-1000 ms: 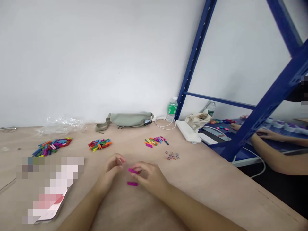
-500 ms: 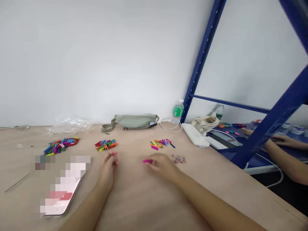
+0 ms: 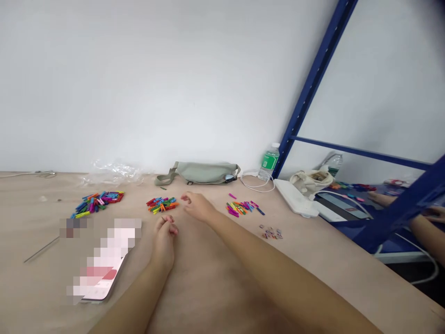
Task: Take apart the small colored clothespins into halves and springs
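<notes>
Right hand (image 3: 197, 207) hovers open just beside the painted clothespins (image 3: 162, 205) on the counter (image 3: 215, 283).
Left hand (image 3: 164, 235) curls closed, fingertips together; whether it pinches anything is hard to tell.

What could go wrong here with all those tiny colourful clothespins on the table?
The right hand is right beside a pile of small coloured clothespins, so a careless move might scatter them. The left hand is close by too, which adds to that risk. A larger pile of clothespins lies nearby, so stray pieces could perhaps get mixed between the piles.
</notes>
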A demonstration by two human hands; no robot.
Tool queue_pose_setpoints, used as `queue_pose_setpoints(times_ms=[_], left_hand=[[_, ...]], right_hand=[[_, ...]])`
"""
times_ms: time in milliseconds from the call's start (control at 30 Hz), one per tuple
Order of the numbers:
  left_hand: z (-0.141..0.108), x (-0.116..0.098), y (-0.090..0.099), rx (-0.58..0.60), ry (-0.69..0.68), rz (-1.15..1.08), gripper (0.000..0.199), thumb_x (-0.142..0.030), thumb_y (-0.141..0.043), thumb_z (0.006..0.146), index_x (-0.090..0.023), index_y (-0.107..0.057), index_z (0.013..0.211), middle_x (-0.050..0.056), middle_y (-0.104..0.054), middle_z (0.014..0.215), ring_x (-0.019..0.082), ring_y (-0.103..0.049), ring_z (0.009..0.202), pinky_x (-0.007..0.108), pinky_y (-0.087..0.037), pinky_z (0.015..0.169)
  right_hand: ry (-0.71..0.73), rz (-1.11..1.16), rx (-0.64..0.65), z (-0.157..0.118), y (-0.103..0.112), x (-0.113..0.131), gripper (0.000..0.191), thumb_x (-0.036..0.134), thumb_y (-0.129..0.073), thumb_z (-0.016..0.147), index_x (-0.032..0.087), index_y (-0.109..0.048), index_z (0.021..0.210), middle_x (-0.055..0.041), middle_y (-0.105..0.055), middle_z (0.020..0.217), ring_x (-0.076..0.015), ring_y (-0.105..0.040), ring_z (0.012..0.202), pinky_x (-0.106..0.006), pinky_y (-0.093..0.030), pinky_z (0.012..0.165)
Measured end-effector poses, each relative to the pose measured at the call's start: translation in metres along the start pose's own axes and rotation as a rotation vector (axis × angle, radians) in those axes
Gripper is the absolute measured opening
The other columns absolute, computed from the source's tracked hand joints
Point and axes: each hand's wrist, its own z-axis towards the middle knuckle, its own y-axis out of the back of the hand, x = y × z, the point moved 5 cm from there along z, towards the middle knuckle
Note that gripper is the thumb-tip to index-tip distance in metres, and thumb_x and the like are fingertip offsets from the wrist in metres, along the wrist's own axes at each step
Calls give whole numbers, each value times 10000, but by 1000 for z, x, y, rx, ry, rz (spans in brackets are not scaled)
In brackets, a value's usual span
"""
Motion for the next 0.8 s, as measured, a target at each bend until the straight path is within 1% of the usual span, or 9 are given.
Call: queue_pose_setpoints(times_ms=[100,167,233,333,400,500,567,667,800], left_hand=[[1,1,1,-17,-14,-37,104,-88,-478,545,-170,-423,576,-53,-439,700,32,-382,467,196,-341,502],[2,2,1,-26,-21,-61,107,-84,-487,544,-168,-426,572,-53,-441,698,32,-379,468,194,-341,504],[2,3,1,-29,-20,-88,105,-91,-502,555,-168,-433,575,-52,-446,701,32,-381,470,192,-343,507],[2,4,0,-16,6,-132,104,-108,-524,577,-174,-445,595,-60,-452,683,32,-382,463,190,-351,515],[0,4,-5,21,51,-160,91,-125,-526,597,-182,-458,618,-64,-455,654,38,-393,459,197,-365,528],[-10,4,-19,128,177,-174,42,-207,-516,658,-171,-520,680,-29,-501,629,79,-454,484,250,-402,550],[-22,8,-31,236,302,-158,174,-287,-504,700,-132,-572,735,27,-552,648,125,-506,527,298,-421,564],[-42,14,-48,424,469,-109,274,-347,-524,721,-98,-617,785,83,-609,748,147,-544,594,302,-428,601],[-58,18,-57,571,533,-12,207,-247,-626,677,-112,-642,833,61,-632,782,110,-543,604,260,-416,638]], right_hand=[[-31,82,-31,18,-31,4,274,85,-568,663,163,-530,923,-30,-621,838,-137,-570,740,-253,-427,696],[-52,141,-73,24,-40,0,247,76,-552,672,163,-517,900,-22,-617,790,-130,-573,722,-251,-439,679],[-70,199,-126,24,-40,-6,223,97,-534,694,164,-508,905,-25,-614,780,-125,-576,714,-252,-453,672],[-76,275,-197,13,-28,-11,221,142,-505,726,160,-504,946,-39,-611,800,-123,-581,708,-262,-473,669],[-59,319,-221,-2,-15,-9,234,167,-484,748,156,-505,981,-52,-610,838,-123,-585,714,-262,-484,661],[-17,364,-231,-40,7,1,247,208,-464,778,161,-508,1017,-67,-604,900,-129,-590,749,-260,-496,656],[60,366,-228,-71,23,12,227,212,-476,784,168,-515,1003,-70,-596,929,-142,-580,815,-277,-490,714],[227,213,-147,-115,41,29,166,180,-456,805,181,-540,949,-68,-577,929,-147,-556,852,-301,-466,780],[343,71,-178,-147,56,34,213,136,-428,821,200,-548,985,-76,-540,947,-152,-524,903,-293,-452,810]])
